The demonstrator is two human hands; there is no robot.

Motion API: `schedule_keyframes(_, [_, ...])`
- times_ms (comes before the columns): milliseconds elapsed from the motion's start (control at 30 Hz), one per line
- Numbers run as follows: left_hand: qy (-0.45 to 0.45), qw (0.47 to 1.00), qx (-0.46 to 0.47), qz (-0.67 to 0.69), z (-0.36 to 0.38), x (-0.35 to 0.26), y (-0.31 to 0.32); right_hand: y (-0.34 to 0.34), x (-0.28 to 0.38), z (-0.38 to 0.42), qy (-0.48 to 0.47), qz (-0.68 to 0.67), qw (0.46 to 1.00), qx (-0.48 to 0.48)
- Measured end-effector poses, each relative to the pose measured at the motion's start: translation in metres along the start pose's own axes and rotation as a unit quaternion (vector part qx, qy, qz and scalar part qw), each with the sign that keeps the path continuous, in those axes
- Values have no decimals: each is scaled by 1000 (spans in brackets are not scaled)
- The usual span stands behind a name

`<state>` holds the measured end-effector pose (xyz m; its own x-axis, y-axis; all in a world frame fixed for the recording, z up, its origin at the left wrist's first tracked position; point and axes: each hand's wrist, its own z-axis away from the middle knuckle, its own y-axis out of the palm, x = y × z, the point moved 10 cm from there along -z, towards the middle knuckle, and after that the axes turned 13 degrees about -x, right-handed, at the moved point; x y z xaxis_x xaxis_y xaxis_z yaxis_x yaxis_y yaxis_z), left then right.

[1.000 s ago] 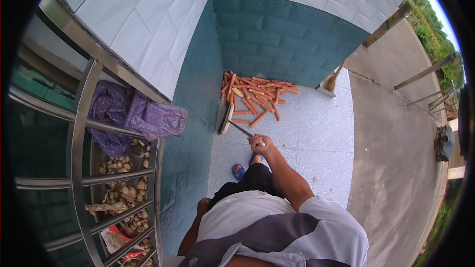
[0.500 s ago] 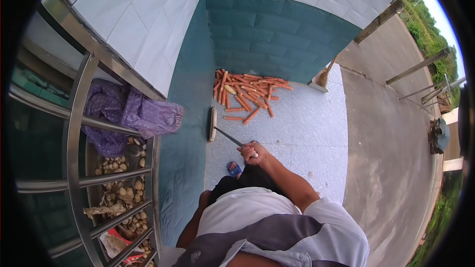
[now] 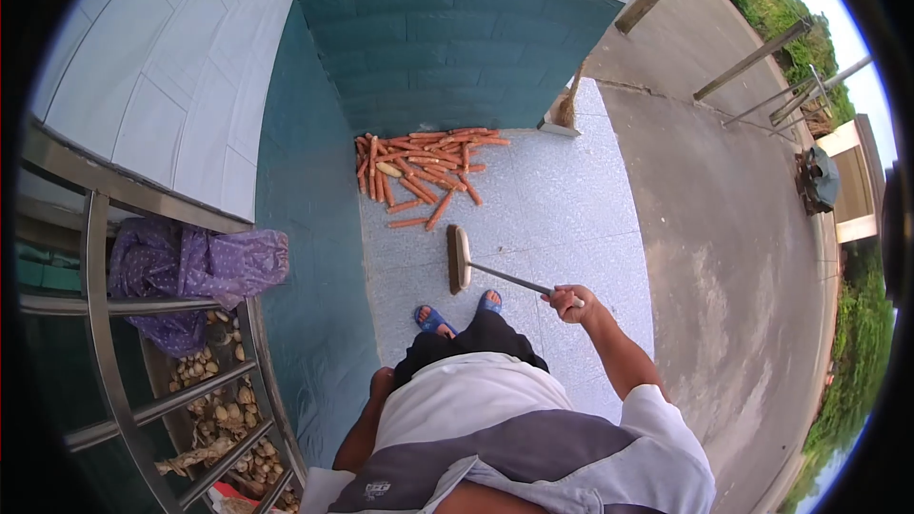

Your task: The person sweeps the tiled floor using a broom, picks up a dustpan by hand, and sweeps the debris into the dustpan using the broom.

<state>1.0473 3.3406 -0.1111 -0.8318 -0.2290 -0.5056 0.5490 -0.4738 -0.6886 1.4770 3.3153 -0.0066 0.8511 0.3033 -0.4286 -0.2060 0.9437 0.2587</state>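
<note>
Gripping the broom (image 3: 486, 269) handle, my right hand (image 3: 569, 303) is clenched; the left hand is out of view. Long axis runs 4 to 10 o'clock, the head toward the teal wall (image 3: 314, 228). One carrot pile (image 3: 419, 167) lies at 12 o'clock on the tiled floor (image 3: 571, 209). One purple bag (image 3: 190, 271) hangs on the rack at 9.

Tiled floor (image 3: 571, 200) – pile of carrots (image 3: 419, 167) in the corner by the wall, broom (image 3: 459, 259) head resting nearby, feet in blue sandals (image 3: 433, 320).
</note>
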Motion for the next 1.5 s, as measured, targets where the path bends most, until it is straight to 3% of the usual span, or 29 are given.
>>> schedule_keyframes(133, [38, 998, 36, -39, -23, -17, 17, -49, 28, 28, -75, -85, 994, 7])
schedule_keyframes(267, [96, 994, 28, 48, -51, -45, 26, -42, -2, 30, -97, -89, 989, 66])
schedule_keyframes(400, [50, 995, 32, 80, -51, -88, 12, -39, -30, 28, -188, -12, 982, 2])
schedule_keyframes(667, [59, 997, 42, 10, -73, -94, 20, 1, 7, 44, -235, -40, 969, 66])
schedule_keyframes(733, [-4, 999, 47, 9, -80, -96, 14, 8, 28, 37, -264, -14, 964, -5])
schedule_keyframes(867, [-43, 998, 29, 42, -101, -111, 6, 33, 64, 22, -254, -6, 966, -51])
schedule_keyframes(1033, [75, 996, -36, -39, -152, -136, 5, 80, 100, 8, -218, -10, 976, -3])
schedule_keyframes(1133, [63, 996, -46, -48, -174, -160, 2, 90, 121, 8, -189, -107, 976, -29])
schedule_keyframes(1200, [59, 997, -28, 26, -189, -173, 7, 95, 127, 12, -173, -127, 976, -29])
schedule_keyframes(1367, [133, 990, 3, 54, -216, -232, 9, 115, 134, 17, -138, -208, 961, 117])
schedule_keyframes(1500, [163, 985, 23, 54, -233, -261, 3, 123, 127, 26, -104, -240, 954, 144])
